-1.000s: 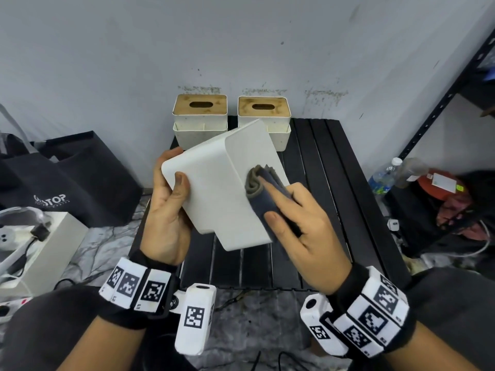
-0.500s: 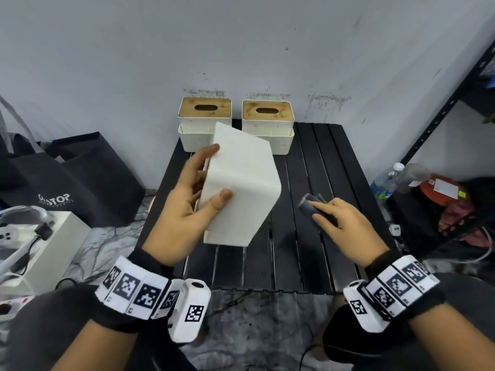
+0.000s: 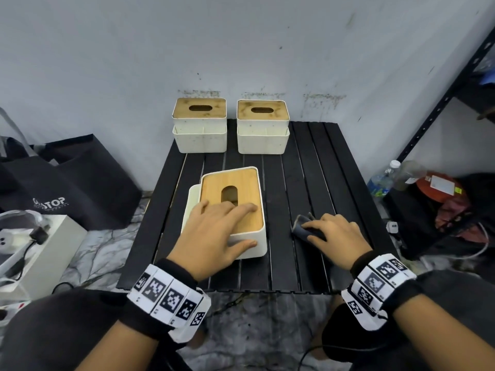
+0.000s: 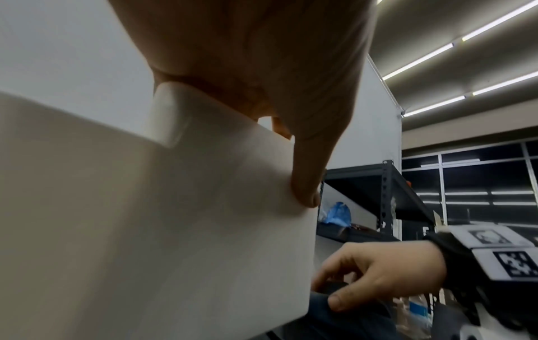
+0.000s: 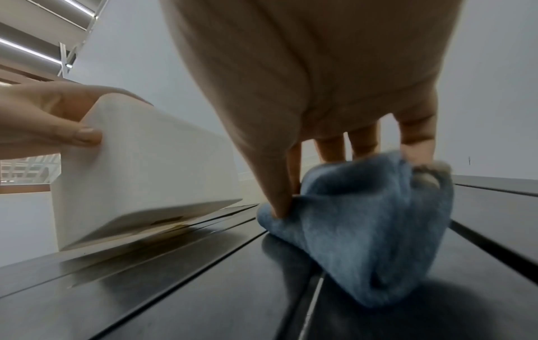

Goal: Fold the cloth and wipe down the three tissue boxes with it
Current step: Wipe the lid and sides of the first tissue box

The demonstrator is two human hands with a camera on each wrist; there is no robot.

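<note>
Left hand (image 3: 214, 236): yours spans the near end of the front tissue box (image 3: 249, 183), fingers flat on the bamboo lid, thumb pressed to the white end wall, a clamp across the corner. Box stands near the middle of the desk (image 3: 308, 183), one bottom edge apparently just off the slats in the right wrist view. Long axis runs away from you, slot along it. Likely rigid, light, smooth-sided; hold it across the short width. Two more boxes (image 3: 199, 124) stand by the wall. Right hand (image 3: 334, 234): fingers pinch the folded blue cloth (image 3: 301, 227) against the desk, just beside the box. Soft, limp; keep the folds gathered.
</note>
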